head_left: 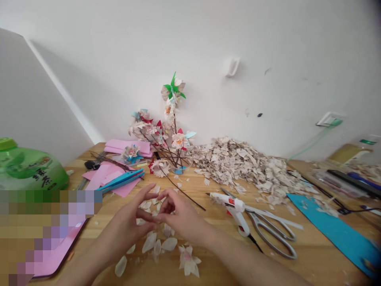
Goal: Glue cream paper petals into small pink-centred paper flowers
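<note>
Above the wooden table, my left hand (132, 220) and my right hand (180, 216) meet at the fingertips. Both are closed in a pinch, and whatever lies between the fingers is too small or hidden to make out. Loose pale petals (149, 242) are scattered on the table beneath and in front of them. A white flower with a pinkish centre (189, 260) lies just below my right wrist. Behind my hands, a flower with dark red parts (160, 168) rests on its thin brown stem.
Flowered twigs (175, 139) stand against the wall beside a large heap of dry petals (238, 159). A glue gun (233, 208) and scissors (270, 230) lie right, near a blue sheet (333, 234). Left are pink paper (127, 147), blue strips (122, 179) and a green bottle (32, 167).
</note>
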### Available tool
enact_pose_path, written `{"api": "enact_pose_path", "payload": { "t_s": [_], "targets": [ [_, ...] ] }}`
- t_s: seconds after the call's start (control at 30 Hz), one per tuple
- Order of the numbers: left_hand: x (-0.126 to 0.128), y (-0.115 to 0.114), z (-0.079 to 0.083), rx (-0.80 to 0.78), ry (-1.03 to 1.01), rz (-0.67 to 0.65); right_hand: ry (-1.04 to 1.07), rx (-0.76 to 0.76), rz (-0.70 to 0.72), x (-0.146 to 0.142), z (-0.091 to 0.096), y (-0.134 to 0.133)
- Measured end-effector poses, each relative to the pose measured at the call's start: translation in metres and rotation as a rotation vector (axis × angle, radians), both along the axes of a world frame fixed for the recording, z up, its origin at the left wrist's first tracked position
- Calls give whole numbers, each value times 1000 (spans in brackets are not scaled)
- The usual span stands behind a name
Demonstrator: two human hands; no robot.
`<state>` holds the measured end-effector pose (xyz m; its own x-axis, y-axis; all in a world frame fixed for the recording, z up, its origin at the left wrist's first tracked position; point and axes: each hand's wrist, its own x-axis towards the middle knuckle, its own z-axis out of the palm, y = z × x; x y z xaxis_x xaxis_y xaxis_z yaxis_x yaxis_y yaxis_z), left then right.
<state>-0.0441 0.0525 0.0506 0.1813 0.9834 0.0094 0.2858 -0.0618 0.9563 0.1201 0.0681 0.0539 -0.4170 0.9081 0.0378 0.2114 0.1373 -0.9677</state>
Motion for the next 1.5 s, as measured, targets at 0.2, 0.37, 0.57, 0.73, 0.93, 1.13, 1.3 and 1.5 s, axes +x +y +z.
{"api": "enact_pose_path", "payload": {
  "t_s": [0.2,0.37,0.57,0.73,0.93,1.13,1.3,1.5],
  "targets": [
    [20,0,-5,-262,-535,153,335,-136,-312,12,-5,-3],
    [45,-3,-13,-425,-698,247,471,-150,-374,13,-8,-9],
    [58,-8,-11,-409,-750,335,548,-172,-427,14,-10,-14],
    [66,-11,-8,-403,-755,349,599,-230,-428,19,-10,-16],
    [71,-11,-6,-381,-741,366,582,-242,-395,31,-13,-18],
    [65,-9,-6,-334,-722,377,74,-176,-163,101,-7,-38],
    [62,-9,-11,-275,-647,326,-577,-179,-116,186,-3,-59],
    [67,-9,-13,-261,-583,296,-799,18,-454,209,-15,-46]
  ]
}}
